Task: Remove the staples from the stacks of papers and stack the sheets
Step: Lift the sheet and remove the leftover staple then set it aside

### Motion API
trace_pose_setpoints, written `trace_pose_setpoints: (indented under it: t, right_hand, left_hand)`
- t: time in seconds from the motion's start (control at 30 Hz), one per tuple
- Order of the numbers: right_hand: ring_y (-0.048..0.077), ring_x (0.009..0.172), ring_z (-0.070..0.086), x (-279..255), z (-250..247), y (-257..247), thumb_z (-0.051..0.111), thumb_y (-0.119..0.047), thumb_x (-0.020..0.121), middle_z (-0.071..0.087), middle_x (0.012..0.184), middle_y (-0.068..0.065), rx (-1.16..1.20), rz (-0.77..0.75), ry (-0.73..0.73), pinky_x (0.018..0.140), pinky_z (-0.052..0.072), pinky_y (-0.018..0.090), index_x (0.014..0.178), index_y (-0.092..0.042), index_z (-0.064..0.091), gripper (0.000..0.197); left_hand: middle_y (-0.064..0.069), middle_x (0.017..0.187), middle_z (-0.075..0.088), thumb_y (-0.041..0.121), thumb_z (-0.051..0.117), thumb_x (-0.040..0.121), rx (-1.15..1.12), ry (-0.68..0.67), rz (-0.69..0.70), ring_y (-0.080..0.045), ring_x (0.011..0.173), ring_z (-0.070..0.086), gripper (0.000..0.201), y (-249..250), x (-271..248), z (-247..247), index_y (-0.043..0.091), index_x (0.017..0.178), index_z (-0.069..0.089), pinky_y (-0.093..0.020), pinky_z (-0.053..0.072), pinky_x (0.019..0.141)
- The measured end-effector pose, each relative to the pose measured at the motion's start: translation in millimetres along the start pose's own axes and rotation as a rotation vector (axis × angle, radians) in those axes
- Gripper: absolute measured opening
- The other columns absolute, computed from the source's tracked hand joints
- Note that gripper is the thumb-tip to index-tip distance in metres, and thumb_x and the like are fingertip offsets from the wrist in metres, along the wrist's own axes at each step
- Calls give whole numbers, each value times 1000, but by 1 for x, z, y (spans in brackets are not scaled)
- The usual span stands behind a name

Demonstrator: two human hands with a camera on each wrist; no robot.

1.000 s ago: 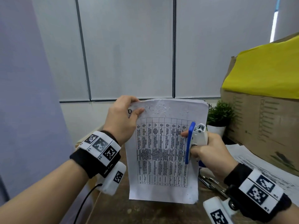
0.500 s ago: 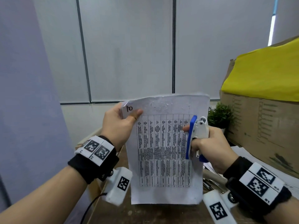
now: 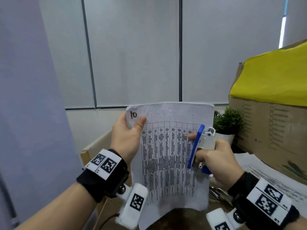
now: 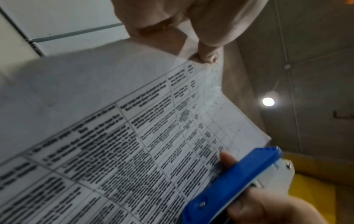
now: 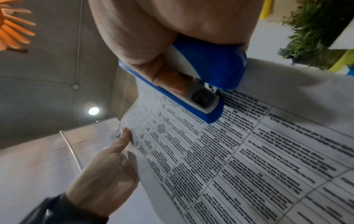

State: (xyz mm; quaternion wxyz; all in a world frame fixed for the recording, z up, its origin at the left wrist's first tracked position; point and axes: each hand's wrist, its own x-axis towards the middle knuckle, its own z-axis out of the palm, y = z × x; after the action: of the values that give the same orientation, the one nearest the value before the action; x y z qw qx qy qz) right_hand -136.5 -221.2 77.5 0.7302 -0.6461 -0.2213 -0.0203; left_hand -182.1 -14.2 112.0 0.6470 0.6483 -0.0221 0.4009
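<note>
A stack of printed sheets (image 3: 167,156) with a table on the front stands upright in the air before me. Its top margin is full of small staple holes. My left hand (image 3: 127,135) pinches the top left corner, thumb on the front by a handwritten mark. My right hand (image 3: 214,160) grips a blue and white stapler-type tool (image 3: 201,146) and also holds the right edge of the sheets, one fingertip on the front. The left wrist view shows the sheets (image 4: 134,136) and the tool (image 4: 235,184). In the right wrist view the tool (image 5: 193,84) lies against the paper (image 5: 249,159).
A cardboard box (image 3: 274,130) with a yellow cover stands at the right, a small potted plant (image 3: 227,123) beside it. More printed sheets (image 3: 269,176) lie on the brown table at the right. A metal tool (image 3: 221,195) lies under my right wrist.
The sheets have shifted slightly and my left thumb has slid down from the top corner, so the handwritten mark now shows. My right hand keeps the tool at the right edge.
</note>
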Motion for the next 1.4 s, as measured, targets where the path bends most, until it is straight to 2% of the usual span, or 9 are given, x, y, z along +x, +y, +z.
trace_pose_setpoints:
  t: [0.07,0.23,0.43,0.6,0.87,1.07,1.17,1.27,1.4]
  right_hand:
    - [25,76,57,-2,1,0,43,28,70,66,82,10,-39,-11,-14,55,51,30,91,-9,70,50]
    - [38,92,62,-1,0,5,47,26,72,67,101,24,-76,23,30,70,57,46,91,-10,69,46]
    - [24,76,60,15,-2,-4,48,25,74,66,86,13,-98,18,27,56,53,29,93,0,64,35]
    - [17,67,59,50,-13,-47,59,12,80,63,74,3,-83,-301,301,62,50,32,86,-9,59,22]
    - [-2,62,58,68,19,-68,57,-57,77,62,79,-3,-353,-634,231,53,41,6,106,-11,55,54]
    - [-2,53,50,69,34,-60,53,-52,86,52,61,-14,-527,-791,297,50,34,9,80,-27,52,26]
    - [0,54,52,76,36,-57,52,-54,86,53,60,-12,-557,-758,328,52,36,12,74,-28,53,28]
    - [21,82,64,80,40,-53,50,-62,85,68,85,6,-629,-625,331,75,51,32,108,-5,61,62]
    - [8,69,58,80,39,-54,60,-44,89,59,74,-10,-439,-518,341,71,45,29,86,-24,55,21]
  left_hand:
    - [-2,116,70,64,77,64,53,12,-11,-25,110,66,69,-6,-2,1,23,117,58,-53,51,97]
    - [-3,102,74,27,69,88,115,4,-127,-25,96,71,23,-21,-5,-2,17,108,63,-54,54,92]
    - [-2,102,75,17,64,93,85,33,-146,-27,99,70,10,-25,2,-3,27,97,65,-54,51,96]
    - [0,101,74,16,63,94,103,48,-165,-23,98,69,13,-24,6,-4,29,94,62,-49,51,99]
    - [5,101,74,13,61,95,107,-34,-136,-17,100,69,16,-21,-13,13,29,94,64,-45,51,99]
    - [2,96,76,16,61,95,149,-76,-99,-19,95,71,14,-11,-26,12,18,107,68,-50,54,92]
    - [2,96,76,16,61,95,159,-88,-88,-19,95,71,14,-10,-28,11,19,107,69,-50,54,91]
    - [-1,94,76,18,63,94,197,-70,-107,-24,93,71,11,-20,-21,9,20,103,68,-52,54,89]
    - [-13,94,71,21,63,94,271,22,-238,-32,89,68,10,-42,-8,2,11,97,62,-53,55,86]
